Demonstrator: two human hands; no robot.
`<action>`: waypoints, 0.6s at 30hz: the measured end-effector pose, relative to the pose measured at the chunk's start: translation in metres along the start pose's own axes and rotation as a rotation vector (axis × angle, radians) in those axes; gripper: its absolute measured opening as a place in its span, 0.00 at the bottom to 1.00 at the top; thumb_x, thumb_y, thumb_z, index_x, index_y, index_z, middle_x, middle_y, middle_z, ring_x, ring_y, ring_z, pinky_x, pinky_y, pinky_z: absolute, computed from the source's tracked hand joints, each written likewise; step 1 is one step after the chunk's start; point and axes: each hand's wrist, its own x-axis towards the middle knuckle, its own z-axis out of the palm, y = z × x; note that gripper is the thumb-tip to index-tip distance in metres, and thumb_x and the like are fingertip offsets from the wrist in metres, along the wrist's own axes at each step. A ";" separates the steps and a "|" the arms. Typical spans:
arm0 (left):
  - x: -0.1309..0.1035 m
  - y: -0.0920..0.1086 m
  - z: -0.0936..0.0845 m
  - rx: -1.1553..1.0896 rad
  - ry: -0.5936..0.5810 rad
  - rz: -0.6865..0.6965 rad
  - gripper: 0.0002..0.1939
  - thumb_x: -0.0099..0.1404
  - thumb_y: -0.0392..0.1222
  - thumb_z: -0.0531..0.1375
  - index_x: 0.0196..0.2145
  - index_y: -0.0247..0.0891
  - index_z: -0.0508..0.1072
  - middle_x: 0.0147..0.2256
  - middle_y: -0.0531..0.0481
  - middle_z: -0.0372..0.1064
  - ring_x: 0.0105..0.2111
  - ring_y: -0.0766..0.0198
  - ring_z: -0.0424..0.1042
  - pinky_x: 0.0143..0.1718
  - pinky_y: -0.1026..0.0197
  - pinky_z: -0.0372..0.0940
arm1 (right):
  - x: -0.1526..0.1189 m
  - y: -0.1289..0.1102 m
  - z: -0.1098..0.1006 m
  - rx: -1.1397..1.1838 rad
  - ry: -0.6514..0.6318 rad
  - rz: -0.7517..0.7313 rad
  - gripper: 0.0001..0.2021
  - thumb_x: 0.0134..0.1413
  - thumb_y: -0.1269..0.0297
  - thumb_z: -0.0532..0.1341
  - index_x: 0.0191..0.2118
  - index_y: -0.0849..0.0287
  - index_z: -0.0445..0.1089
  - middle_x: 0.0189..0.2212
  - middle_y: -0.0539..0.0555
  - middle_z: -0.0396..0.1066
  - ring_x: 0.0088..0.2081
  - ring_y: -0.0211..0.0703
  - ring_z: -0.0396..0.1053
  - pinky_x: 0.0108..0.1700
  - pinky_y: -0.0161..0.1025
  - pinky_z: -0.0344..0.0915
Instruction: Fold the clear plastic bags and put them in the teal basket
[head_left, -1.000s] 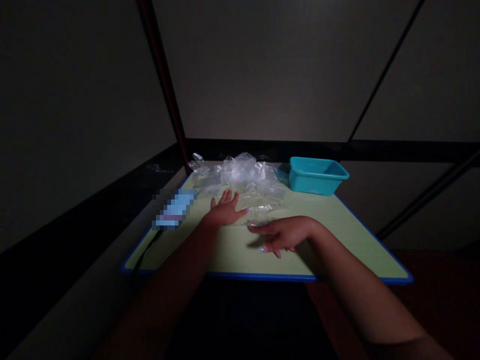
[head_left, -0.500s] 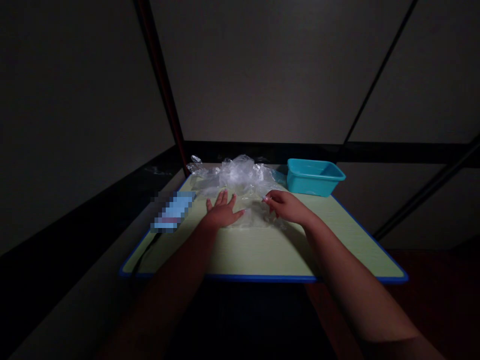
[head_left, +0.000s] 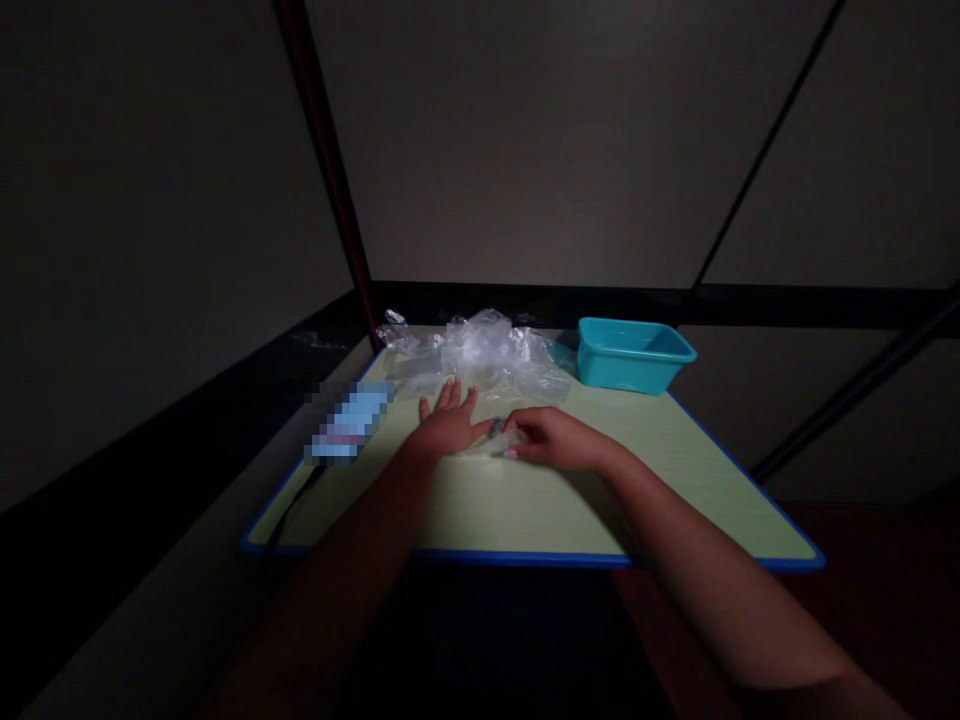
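In the middle of the frame we see both hands of the person over a pale green table (head_left: 525, 508) with a blue edge (head_left: 532, 559). The left hand (head_left: 448, 430) is released: it lies flat, palm down, the fingers spread and pointing toward the upper part of the frame. Its thumb reaches to the right and touches, as it appears to us, a small clear plastic piece (head_left: 491, 444). This piece is at the centre of the frame, between the two hands, crumpled and partly hidden. The right hand (head_left: 553, 438), just right of centre, is grasping it, with bent fingers and thumb around its right end.

Above the hands, we find a loose heap of clear plastic (head_left: 484, 345) at the far side of the table. To the right of this heap stands a teal basin (head_left: 626, 370), upright. At the left of centre is a flat bluish object (head_left: 351, 420), pixelated, so we cannot tell its details; a black cord (head_left: 295, 505) runs from near its lower end to the table's near edge.
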 end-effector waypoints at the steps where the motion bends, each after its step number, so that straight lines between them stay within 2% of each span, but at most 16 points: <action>1: 0.000 0.000 0.000 -0.002 -0.005 -0.002 0.42 0.60 0.68 0.40 0.65 0.43 0.37 0.65 0.43 0.19 0.64 0.51 0.22 0.57 0.34 0.32 | 0.000 0.001 0.000 0.014 -0.005 -0.013 0.11 0.49 0.63 0.60 0.37 0.65 0.70 0.21 0.47 0.60 0.24 0.34 0.55 0.27 0.32 0.53; 4: 0.000 0.000 0.000 -0.013 -0.042 -0.025 0.41 0.61 0.67 0.38 0.65 0.42 0.36 0.65 0.43 0.19 0.64 0.53 0.22 0.57 0.34 0.33 | -0.001 0.005 -0.002 0.121 -0.116 -0.024 0.09 0.49 0.64 0.59 0.32 0.65 0.72 0.24 0.50 0.66 0.27 0.35 0.60 0.31 0.33 0.57; 8: -0.001 0.002 0.000 -0.028 -0.117 -0.032 0.42 0.61 0.67 0.37 0.65 0.41 0.34 0.65 0.42 0.19 0.64 0.53 0.23 0.58 0.35 0.34 | -0.005 0.009 -0.008 0.228 -0.461 0.029 0.13 0.46 0.57 0.63 0.31 0.64 0.74 0.24 0.49 0.69 0.28 0.35 0.63 0.34 0.33 0.60; 10: -0.001 0.003 0.000 -0.018 -0.109 -0.028 0.43 0.60 0.68 0.37 0.65 0.41 0.34 0.65 0.42 0.20 0.64 0.53 0.23 0.58 0.35 0.34 | -0.006 0.008 -0.009 0.209 -0.493 0.041 0.16 0.47 0.53 0.62 0.29 0.65 0.74 0.21 0.48 0.67 0.25 0.34 0.61 0.32 0.33 0.59; 12: -0.001 0.002 0.001 0.002 -0.078 -0.026 0.43 0.60 0.68 0.38 0.65 0.40 0.35 0.65 0.42 0.21 0.64 0.52 0.23 0.58 0.35 0.35 | -0.004 0.007 -0.009 0.183 -0.369 0.022 0.20 0.52 0.50 0.58 0.29 0.65 0.73 0.21 0.48 0.66 0.25 0.34 0.60 0.31 0.33 0.58; 14: 0.000 0.001 0.001 0.022 -0.046 -0.018 0.43 0.61 0.68 0.38 0.65 0.40 0.35 0.65 0.44 0.22 0.64 0.52 0.24 0.58 0.35 0.35 | -0.002 0.006 -0.006 0.132 -0.166 -0.010 0.20 0.56 0.51 0.54 0.34 0.65 0.73 0.25 0.51 0.68 0.28 0.36 0.62 0.32 0.34 0.60; 16: 0.000 -0.001 0.001 0.033 -0.021 -0.009 0.41 0.62 0.66 0.37 0.65 0.39 0.36 0.65 0.46 0.23 0.64 0.53 0.24 0.59 0.36 0.35 | 0.001 0.007 -0.002 0.005 0.037 -0.034 0.18 0.56 0.54 0.55 0.41 0.64 0.72 0.33 0.56 0.71 0.34 0.40 0.65 0.38 0.37 0.61; 18: 0.001 -0.002 0.001 0.037 -0.014 -0.002 0.40 0.63 0.64 0.36 0.65 0.39 0.36 0.65 0.48 0.23 0.64 0.55 0.26 0.59 0.37 0.35 | 0.003 0.009 0.003 -0.169 0.144 -0.037 0.19 0.55 0.57 0.57 0.47 0.65 0.70 0.41 0.62 0.70 0.42 0.46 0.65 0.46 0.42 0.60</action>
